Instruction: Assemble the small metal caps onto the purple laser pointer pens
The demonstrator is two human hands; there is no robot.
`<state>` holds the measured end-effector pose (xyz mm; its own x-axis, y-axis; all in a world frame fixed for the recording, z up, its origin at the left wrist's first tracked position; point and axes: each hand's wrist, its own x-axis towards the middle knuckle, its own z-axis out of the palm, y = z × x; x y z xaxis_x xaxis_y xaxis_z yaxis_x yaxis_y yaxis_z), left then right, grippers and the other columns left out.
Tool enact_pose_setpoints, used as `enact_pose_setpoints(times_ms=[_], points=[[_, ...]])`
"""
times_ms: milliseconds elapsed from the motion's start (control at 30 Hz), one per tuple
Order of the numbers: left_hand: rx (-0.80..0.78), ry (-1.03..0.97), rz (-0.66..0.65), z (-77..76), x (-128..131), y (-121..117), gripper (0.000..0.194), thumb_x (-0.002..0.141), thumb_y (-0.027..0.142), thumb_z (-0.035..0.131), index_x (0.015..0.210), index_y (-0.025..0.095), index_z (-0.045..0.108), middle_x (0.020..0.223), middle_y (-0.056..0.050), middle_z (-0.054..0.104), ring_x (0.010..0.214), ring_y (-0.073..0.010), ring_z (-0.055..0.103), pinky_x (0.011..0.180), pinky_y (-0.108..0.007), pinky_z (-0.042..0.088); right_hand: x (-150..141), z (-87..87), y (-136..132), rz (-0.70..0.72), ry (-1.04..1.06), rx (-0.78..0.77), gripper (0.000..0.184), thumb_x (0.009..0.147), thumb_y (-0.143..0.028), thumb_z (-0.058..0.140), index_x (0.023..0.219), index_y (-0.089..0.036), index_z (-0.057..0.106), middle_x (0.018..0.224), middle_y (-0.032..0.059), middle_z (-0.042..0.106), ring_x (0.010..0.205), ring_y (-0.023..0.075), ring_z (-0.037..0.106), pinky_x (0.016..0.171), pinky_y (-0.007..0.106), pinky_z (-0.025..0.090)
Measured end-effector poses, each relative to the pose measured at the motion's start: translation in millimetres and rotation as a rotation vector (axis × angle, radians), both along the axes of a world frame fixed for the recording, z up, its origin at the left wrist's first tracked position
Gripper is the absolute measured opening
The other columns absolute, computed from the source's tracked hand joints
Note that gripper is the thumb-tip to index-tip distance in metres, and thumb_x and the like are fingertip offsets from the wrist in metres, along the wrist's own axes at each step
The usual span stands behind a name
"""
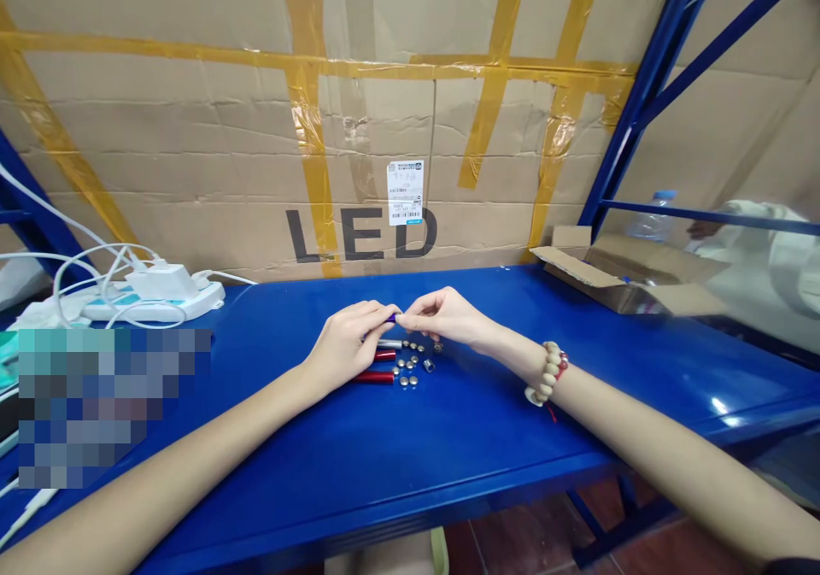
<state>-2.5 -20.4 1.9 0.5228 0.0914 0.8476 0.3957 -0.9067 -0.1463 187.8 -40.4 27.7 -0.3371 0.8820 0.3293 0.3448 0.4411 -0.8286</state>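
Observation:
My left hand (349,336) is closed around a small blue-purple metal tube (390,319), whose end shows past the fingertips. My right hand (442,314) pinches with thumb and forefinger right at that end; whatever sits between the fingers is too small to make out. Beneath the hands lie a silver tube (390,344) and two red tubes (377,378), partly hidden by the left hand. Several button cells (404,381) are spread in small rows to the right of the tubes. Beside them are a small metal end piece (429,366) and another small metal part (437,348).
A blue table (359,464) carries everything. Behind it stands a large taped cardboard sheet (243,165) marked LED. On the left are a white power strip (205,302) and cables. An open cardboard box (615,289) is at the back right, near a blue metal frame (631,122).

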Motion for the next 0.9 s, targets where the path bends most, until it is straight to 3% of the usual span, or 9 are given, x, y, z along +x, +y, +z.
enact_pose_setpoints(times_ms=[200,367,667,900], points=[[-0.279,-0.045,0.073,0.0,3.7,-1.3,0.020,0.087,0.019,0.045,0.098,0.015,0.061,0.083,-0.002,0.061,0.074,-0.0107,0.056,0.070,-0.022,0.043,1.3,-3.5,4.8,-0.164,-0.084,0.495,0.037,0.065,-0.044,0.072,0.083,-0.012,0.069,0.072,0.0026,0.059,0.054,0.0033,0.043,0.052,0.016,0.033],[-0.292,-0.052,0.072,-0.1,5.8,-4.9,0.022,0.088,0.022,0.045,0.098,0.014,0.062,0.085,-0.003,0.061,0.075,-0.0108,0.057,0.069,-0.021,0.043,6.9,1.0,1.4,-0.089,-0.213,0.790,0.023,0.073,-0.039,0.068,0.079,-0.017,0.070,0.080,0.0010,0.060,0.059,0.0035,0.046,0.055,0.016,0.033],[-0.345,0.002,0.087,0.2,6.9,-7.1,0.024,0.089,0.023,0.039,0.099,0.013,0.059,0.091,-0.005,0.061,0.081,-0.0134,0.057,0.073,-0.025,0.042,9.7,2.9,-2.4,-0.021,-0.292,0.888,0.020,0.080,-0.035,0.061,0.081,-0.017,0.069,0.082,0.0005,0.060,0.076,0.0056,0.054,0.061,0.016,0.036],[-0.317,0.055,0.118,-2.3,5.9,-9.3,0.019,0.091,0.022,0.038,0.097,0.017,0.055,0.092,-0.001,0.061,0.082,-0.0125,0.054,0.074,-0.026,0.037,9.0,1.5,-4.4,-0.099,-0.281,0.873,0.021,0.076,-0.038,0.066,0.071,-0.017,0.068,0.078,-0.0021,0.059,0.069,0.0035,0.051,0.058,0.017,0.032]])
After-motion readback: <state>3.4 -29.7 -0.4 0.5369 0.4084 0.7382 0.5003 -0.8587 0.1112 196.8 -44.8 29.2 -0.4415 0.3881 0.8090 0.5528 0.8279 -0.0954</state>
